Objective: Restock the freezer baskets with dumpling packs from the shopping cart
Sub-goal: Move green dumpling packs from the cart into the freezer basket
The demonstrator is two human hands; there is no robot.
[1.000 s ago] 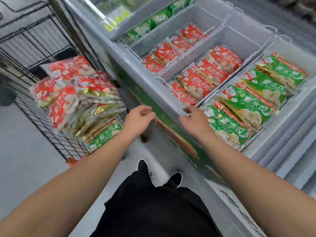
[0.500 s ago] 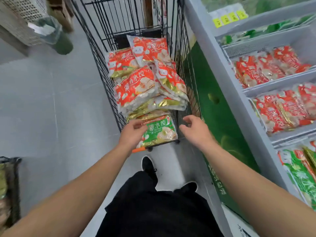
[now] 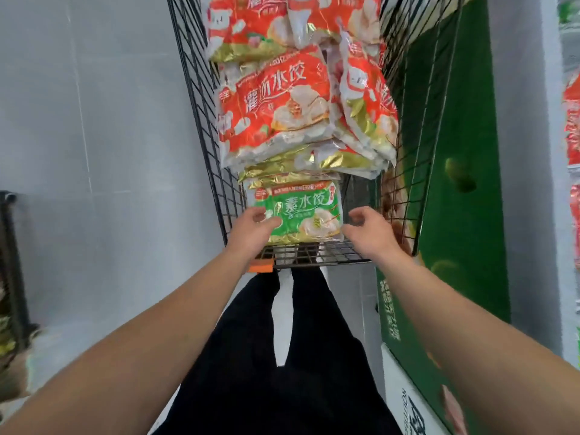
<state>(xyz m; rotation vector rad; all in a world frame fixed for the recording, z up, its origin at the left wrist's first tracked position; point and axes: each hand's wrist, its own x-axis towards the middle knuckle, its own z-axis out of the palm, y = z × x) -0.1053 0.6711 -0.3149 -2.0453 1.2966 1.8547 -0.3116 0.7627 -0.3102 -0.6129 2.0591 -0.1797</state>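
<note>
The green dumpling pack (image 3: 303,215) lies between my two hands at the near end of the shopping cart (image 3: 314,257), its far edge tucked under the pile beyond. My left hand (image 3: 252,229) has its thumb and fingertips on the pack's left edge, though whether it has pinched yet I can't tell. My right hand (image 3: 365,229) hovers just beside the right edge, fingers loosely curled, holding nothing.

I'd judge the pack a soft plastic bag of loose frozen lumps: fairly heavy, floppy in the middle, with a slick film. Taking it by both side edges and sliding it toward me should free it from the stack.

The green label reads 素水饺 in white, with a red strip of smaller print above it that I can't make out. Past my hands, the red dumpling packs (image 3: 276,108) are heaped high with gold lower edges; the nearest reads 灌汤水饺. Out beyond my right hand stands the freezer's green side panel (image 3: 455,127).
</note>
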